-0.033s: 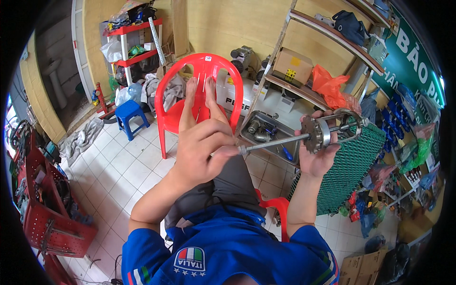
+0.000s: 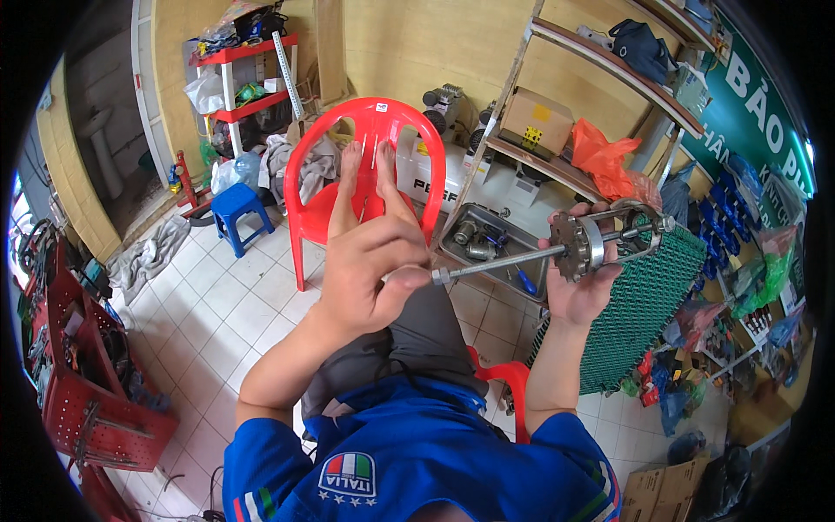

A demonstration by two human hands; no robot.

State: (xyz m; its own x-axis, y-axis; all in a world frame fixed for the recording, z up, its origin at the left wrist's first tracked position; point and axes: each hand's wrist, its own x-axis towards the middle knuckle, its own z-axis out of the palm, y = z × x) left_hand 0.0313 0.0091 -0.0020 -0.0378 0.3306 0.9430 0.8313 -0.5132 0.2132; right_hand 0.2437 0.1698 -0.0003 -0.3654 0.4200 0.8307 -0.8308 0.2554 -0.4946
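- The person's short-sleeved blue shirt [image 2: 426,452] is nearest, with dark grey trousers [image 2: 417,331] stretching forward from it.
- The left hand [image 2: 370,274] is raised above the legs, fingers curled and thumb tip at the hexagonal end of a long silver steel rod [image 2: 504,263]; I cannot tell whether they grip it.
- The right hand [image 2: 578,294], palm up, has its fingers and thumb closed around a dark, round, toothed metal disc [image 2: 572,249] with a bright ring beside it.
- The rod slants slightly upward to the disc; beyond it, a looped silver metal frame [image 2: 646,228] extends to the right. All of this is held in the air, in line with the tray's right edge.
- A green, coarsely textured mat [image 2: 644,322] lies below and beyond the right hand.
- A grey rectangular metal tray [image 2: 526,239] holds metal parts near its left edge and a blue-handled tool [image 2: 526,281] near its front right corner.
- Two bare feet [image 2: 350,165] rest on a red plastic armchair [image 2: 300,165].
- A small blue plastic stool [image 2: 239,203] stands on the tiled floor [image 2: 239,300], left of the chair.
- A brown cardboard box [image 2: 539,119] and an orange plastic bag [image 2: 602,161] sit farther off on a shelf [image 2: 529,158], the bag hanging over its front edge.
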